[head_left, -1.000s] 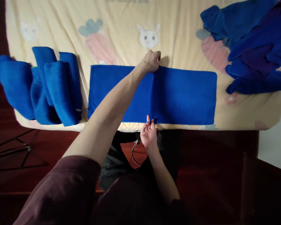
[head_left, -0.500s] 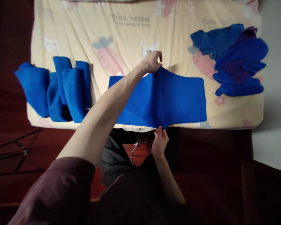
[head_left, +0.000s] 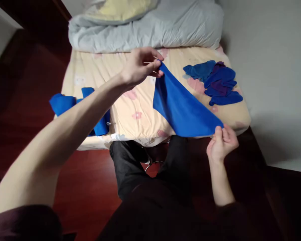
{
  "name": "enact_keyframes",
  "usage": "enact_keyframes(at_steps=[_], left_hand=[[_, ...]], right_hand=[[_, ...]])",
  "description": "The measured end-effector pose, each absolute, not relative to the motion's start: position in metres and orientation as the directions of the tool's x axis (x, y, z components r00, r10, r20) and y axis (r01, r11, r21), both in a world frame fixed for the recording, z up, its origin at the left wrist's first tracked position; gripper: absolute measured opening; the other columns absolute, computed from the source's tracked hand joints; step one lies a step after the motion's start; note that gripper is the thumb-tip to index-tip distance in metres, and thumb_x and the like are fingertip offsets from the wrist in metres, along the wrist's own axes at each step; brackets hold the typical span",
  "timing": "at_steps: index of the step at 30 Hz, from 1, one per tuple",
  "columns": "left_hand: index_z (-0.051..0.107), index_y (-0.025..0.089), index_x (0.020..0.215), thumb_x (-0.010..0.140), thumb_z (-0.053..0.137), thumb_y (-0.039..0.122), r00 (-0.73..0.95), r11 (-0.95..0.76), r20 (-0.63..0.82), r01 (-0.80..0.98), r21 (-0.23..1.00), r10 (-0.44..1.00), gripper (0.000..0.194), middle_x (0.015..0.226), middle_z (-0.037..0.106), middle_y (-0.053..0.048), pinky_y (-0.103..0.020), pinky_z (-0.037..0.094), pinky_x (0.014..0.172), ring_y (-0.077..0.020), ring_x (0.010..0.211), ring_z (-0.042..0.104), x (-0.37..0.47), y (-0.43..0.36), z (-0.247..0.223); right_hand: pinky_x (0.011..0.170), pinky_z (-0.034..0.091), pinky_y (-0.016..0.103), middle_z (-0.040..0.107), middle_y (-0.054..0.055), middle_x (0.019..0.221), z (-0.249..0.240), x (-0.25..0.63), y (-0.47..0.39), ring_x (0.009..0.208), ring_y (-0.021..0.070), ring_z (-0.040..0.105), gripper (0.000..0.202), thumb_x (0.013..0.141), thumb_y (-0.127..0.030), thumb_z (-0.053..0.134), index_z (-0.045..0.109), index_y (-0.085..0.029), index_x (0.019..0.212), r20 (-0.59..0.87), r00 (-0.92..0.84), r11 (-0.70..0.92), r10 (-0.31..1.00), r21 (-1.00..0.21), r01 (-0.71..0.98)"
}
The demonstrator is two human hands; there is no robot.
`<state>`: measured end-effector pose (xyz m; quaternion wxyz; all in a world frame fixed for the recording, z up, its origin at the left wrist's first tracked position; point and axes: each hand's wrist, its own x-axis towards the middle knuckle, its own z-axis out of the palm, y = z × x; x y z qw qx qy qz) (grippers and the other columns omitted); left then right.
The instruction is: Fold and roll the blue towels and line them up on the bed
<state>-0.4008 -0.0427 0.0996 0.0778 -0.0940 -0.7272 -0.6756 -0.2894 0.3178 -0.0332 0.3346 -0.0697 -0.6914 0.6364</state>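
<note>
A blue cloth [head_left: 184,108] is stretched slantwise between my two hands, over the front part of the bed. My left hand [head_left: 143,65] pinches its upper corner, raised above the sheet. Down at the right, my right hand [head_left: 222,142] grips the opposite corner by the bed's front edge. Between the two grips the cloth hangs in a rough triangle. Several blue folded cloths [head_left: 62,103] lie at the left, partly hidden behind my left forearm. A loose heap of blue and purple cloths [head_left: 222,82] rests on the right side.
The cream sheet [head_left: 130,124] with pink prints covers the bed. A pale grey quilt [head_left: 150,31] is bunched along the far side. A white wall [head_left: 273,83] rises at the right, and dark red floor [head_left: 87,184] lies in front.
The blue cloth lay spread on the bed and is now lifted, pulled out between its corners. My right hand has moved right. The view has tipped up, showing the quilt.
</note>
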Motion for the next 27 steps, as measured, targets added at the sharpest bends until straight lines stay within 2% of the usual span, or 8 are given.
enact_keyframes(at_steps=[3, 7, 12, 14, 17, 21, 24, 27], left_hand=[[0.075, 0.022, 0.102, 0.090, 0.092, 0.035, -0.927, 0.103, 0.374, 0.374, 0.922, 0.027, 0.025, 0.086, 0.077, -0.003, -0.047, 0.071, 0.092, -0.0203, 0.083, 0.080, -0.360, -0.063, 0.123], [0.078, 0.019, 0.105, 0.078, 0.097, 0.057, -0.853, 0.204, 0.520, 0.502, 0.841, -0.044, 0.051, 0.086, 0.079, -0.006, -0.050, 0.073, 0.089, -0.0222, 0.080, 0.079, -0.314, -0.086, 0.146], [0.080, 0.015, 0.105, 0.081, 0.096, 0.051, -0.807, 0.319, 0.570, 0.505, 0.802, -0.157, 0.046, 0.079, 0.075, -0.006, -0.042, 0.071, 0.077, -0.0179, 0.069, 0.073, -0.266, -0.103, 0.167], [0.082, 0.019, 0.101, 0.083, 0.094, 0.046, -0.804, 0.388, 0.565, 0.467, 0.794, -0.188, 0.035, 0.074, 0.073, -0.003, -0.036, 0.068, 0.071, -0.0162, 0.065, 0.069, -0.248, -0.107, 0.173], [0.085, 0.025, 0.094, 0.082, 0.093, 0.039, -0.785, 0.473, 0.571, 0.418, 0.776, -0.242, 0.020, 0.078, 0.076, -0.001, -0.033, 0.063, 0.076, -0.0164, 0.072, 0.067, -0.226, -0.114, 0.175], [0.085, 0.026, 0.090, 0.078, 0.098, 0.038, -0.838, 0.289, 0.414, 0.323, 0.901, -0.356, 0.021, 0.086, 0.079, -0.002, -0.031, 0.059, 0.074, -0.0173, 0.078, 0.066, -0.206, -0.126, 0.170], [0.084, 0.023, 0.089, 0.075, 0.102, 0.038, -0.876, 0.103, 0.255, 0.233, 0.967, -0.409, 0.027, 0.083, 0.077, -0.003, -0.030, 0.054, 0.067, -0.0157, 0.073, 0.064, -0.199, -0.135, 0.164], [0.082, 0.023, 0.086, 0.072, 0.104, 0.038, -0.873, 0.084, 0.251, 0.238, 0.968, -0.418, 0.030, 0.081, 0.076, -0.003, -0.033, 0.056, 0.070, -0.0154, 0.071, 0.062, -0.194, -0.142, 0.158]], right_hand=[[0.095, 0.066, 0.054, 0.077, 0.004, 0.093, 0.007, -0.305, 0.325, 0.097, 0.0284, 0.078, 0.040, 0.080, -0.045, 0.089, 0.079, -0.024, 0.113, 0.435, -0.790, 0.143, 0.432, -0.898, -0.417], [0.098, 0.065, 0.052, 0.080, 0.004, 0.095, 0.055, -0.321, 0.327, 0.101, 0.0294, 0.079, 0.035, 0.078, -0.044, 0.093, 0.084, -0.028, 0.108, 0.455, -0.839, 0.064, 0.299, -0.887, -0.458], [0.092, 0.066, 0.052, 0.082, 0.006, 0.104, 0.096, -0.332, 0.322, 0.111, 0.0325, 0.077, 0.030, 0.083, -0.051, 0.091, 0.082, -0.034, 0.107, 0.432, -0.898, 0.033, 0.083, -0.902, -0.431], [0.088, 0.066, 0.049, 0.082, 0.005, 0.097, 0.106, -0.329, 0.317, 0.104, 0.0305, 0.078, 0.031, 0.081, -0.049, 0.094, 0.082, -0.032, 0.103, 0.436, -0.899, 0.008, 0.042, -0.900, -0.436], [0.076, 0.065, 0.041, 0.078, 0.004, 0.085, 0.116, -0.321, 0.309, 0.088, 0.0250, 0.078, 0.033, 0.075, -0.043, 0.100, 0.080, -0.027, 0.097, 0.415, -0.910, -0.030, 0.005, -0.909, -0.415], [0.060, 0.063, 0.034, 0.076, 0.001, 0.082, 0.124, -0.309, 0.303, 0.076, 0.0209, 0.075, 0.041, 0.067, -0.038, 0.104, 0.078, -0.025, 0.095, 0.297, -0.952, -0.085, -0.079, -0.953, -0.290], [0.059, 0.064, 0.032, 0.075, -0.001, 0.083, 0.128, -0.303, 0.301, 0.075, 0.0186, 0.073, 0.042, 0.065, -0.034, 0.104, 0.077, -0.025, 0.097, 0.235, -0.963, -0.109, -0.130, -0.969, -0.222], [0.061, 0.064, 0.031, 0.073, -0.002, 0.083, 0.129, -0.298, 0.298, 0.076, 0.0172, 0.073, 0.039, 0.068, -0.031, 0.103, 0.075, -0.025, 0.096, 0.201, -0.967, -0.116, -0.157, -0.976, -0.184]])
